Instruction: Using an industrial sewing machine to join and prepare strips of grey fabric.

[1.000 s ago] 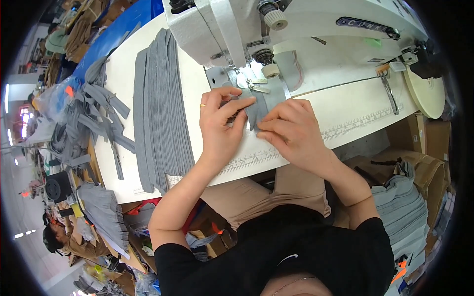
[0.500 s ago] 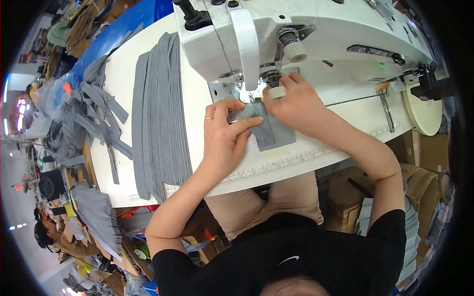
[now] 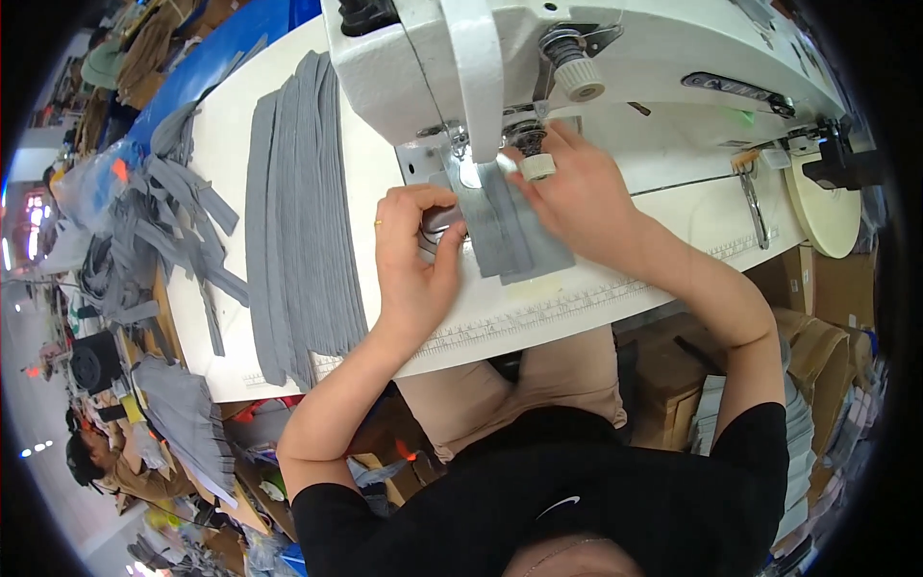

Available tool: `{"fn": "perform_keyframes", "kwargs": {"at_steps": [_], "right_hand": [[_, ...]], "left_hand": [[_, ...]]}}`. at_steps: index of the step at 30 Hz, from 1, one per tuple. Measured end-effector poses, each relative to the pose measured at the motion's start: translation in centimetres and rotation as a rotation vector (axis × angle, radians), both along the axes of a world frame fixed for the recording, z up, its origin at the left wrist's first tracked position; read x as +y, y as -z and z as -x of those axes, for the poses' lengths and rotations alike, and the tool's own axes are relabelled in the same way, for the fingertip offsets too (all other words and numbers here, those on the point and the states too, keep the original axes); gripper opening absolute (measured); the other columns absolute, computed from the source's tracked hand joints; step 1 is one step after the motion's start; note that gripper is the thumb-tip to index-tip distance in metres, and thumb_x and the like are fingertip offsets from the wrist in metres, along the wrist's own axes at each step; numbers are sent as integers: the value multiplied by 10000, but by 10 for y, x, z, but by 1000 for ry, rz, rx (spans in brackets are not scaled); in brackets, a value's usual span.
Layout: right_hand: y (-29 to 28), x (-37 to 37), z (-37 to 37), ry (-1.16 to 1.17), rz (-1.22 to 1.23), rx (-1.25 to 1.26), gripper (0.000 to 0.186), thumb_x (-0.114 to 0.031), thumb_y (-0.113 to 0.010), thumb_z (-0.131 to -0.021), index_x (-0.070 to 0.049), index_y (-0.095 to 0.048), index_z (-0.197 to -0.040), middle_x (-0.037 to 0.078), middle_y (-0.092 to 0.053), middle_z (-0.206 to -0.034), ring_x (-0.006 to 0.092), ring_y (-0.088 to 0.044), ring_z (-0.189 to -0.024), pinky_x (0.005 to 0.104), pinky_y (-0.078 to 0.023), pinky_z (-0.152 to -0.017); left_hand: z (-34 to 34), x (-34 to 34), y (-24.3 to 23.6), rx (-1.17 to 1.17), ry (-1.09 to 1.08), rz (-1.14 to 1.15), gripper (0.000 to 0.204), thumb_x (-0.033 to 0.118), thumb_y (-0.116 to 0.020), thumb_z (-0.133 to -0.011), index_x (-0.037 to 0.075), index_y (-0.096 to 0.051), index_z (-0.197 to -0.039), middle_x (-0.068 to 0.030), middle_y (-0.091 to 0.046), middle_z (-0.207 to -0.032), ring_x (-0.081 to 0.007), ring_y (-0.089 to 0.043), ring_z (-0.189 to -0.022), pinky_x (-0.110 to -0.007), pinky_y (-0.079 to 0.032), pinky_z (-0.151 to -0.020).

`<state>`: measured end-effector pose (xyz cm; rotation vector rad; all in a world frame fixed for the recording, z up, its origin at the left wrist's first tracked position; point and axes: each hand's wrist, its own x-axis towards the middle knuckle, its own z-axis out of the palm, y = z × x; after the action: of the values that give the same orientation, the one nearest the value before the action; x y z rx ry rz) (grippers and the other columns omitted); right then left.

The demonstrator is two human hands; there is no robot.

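Note:
Two overlapping layers of grey fabric (image 3: 505, 236) lie under the needle area of a white sewing machine (image 3: 615, 67), their near edges uneven. My right hand (image 3: 582, 192) is on the right side of the fabric, fingers bent against it. A tension knob (image 3: 536, 167) partly hides its fingertips. Just left of the fabric is my left hand (image 3: 411, 255), with thumb and forefinger apart and nothing between them. It curves over a shiny metal plate (image 3: 442, 223) in the machine bed, the thumb tip close to the fabric's left edge.
A long stack of grey strips (image 3: 303, 231) lies left of my left hand. Loose grey strips (image 3: 183, 226) hang over the table's left end. Metal snips (image 3: 754, 207) lie at the right. A printed ruler (image 3: 510, 322) follows the near edge. Another person (image 3: 106, 462) sits at far left.
My left hand has let go of the fabric and moved left off it. The fabric's left edge now lies flatter and uncovered. My right hand stays on the fabric, slightly shifted.

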<state>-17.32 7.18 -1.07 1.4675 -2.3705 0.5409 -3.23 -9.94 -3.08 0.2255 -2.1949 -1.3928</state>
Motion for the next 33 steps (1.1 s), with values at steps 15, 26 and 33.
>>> {"fn": "perform_keyframes", "kwargs": {"at_steps": [15, 26, 33], "right_hand": [[5, 16, -10, -259, 132, -87, 237, -39, -685, -791, -96, -718, -1018, -5, -675, -1103, 232, -593, -1071, 380, -453, -878], [14, 13, -4, -215, 140, -62, 269, -26, -666, -819, -90, -725, -1074, 3, -682, -1121, 231, -580, -1127, 399, -447, -924], [13, 11, -3, -175, 127, -15, 272, -45, -674, -820, -86, -722, -1084, 23, -672, -1116, 240, -566, -1183, 416, -446, -963]], "left_hand": [[0, 0, -3, -53, -33, 201, 208, 2, -773, -803, 84, -802, -992, -36, -723, -1048, -227, -633, -1018, -349, -434, -932], [4, 0, -3, -57, 8, 184, 198, 21, -748, -849, 50, -793, -1040, -60, -722, -1069, -246, -623, -1033, -357, -455, -934], [3, 0, -3, -67, 17, 270, 179, 51, -736, -874, 66, -768, -1049, -95, -699, -1161, -291, -586, -1123, -404, -424, -986]]}}
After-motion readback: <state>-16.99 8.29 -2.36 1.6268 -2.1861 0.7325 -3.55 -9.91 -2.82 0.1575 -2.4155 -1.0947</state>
